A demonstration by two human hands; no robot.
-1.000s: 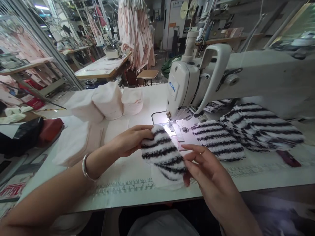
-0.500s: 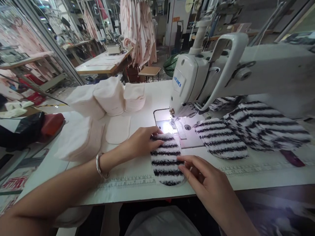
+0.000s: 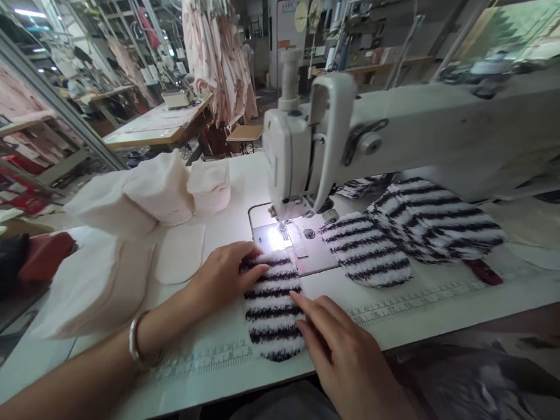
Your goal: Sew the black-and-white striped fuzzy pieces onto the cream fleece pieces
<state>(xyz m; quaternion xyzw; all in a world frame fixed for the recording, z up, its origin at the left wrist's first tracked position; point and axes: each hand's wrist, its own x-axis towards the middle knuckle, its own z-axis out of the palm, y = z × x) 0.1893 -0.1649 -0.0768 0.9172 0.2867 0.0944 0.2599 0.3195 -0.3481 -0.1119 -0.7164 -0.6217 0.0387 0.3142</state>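
Fabric [image 3: 273,318], striped black and white, now lies flat just in front of the presser foot [image 3: 283,228]; a second ago it was tilted, with white backing showing beneath it. Its far edge has come up near the lit needle area — so the piece seems squared to the sewing machine [image 3: 406,131], with no stitching visible on it. The left hand [image 3: 225,271] lies over the far left corner, thumb on top; whether it pinches or only presses, I cannot tell. The right hand [image 3: 350,350] touches the right edge with thumb and forefinger, its grip equally unclear.

Printed ruler markings [image 3: 227,359] run along the near side of the table [image 3: 231,219]. Pale stacks [image 3: 160,186] stand at the left, striped pieces [image 3: 441,224] at the right. Behind — pinkish garments [image 3: 219,64] hanging, and a stool [image 3: 245,133].
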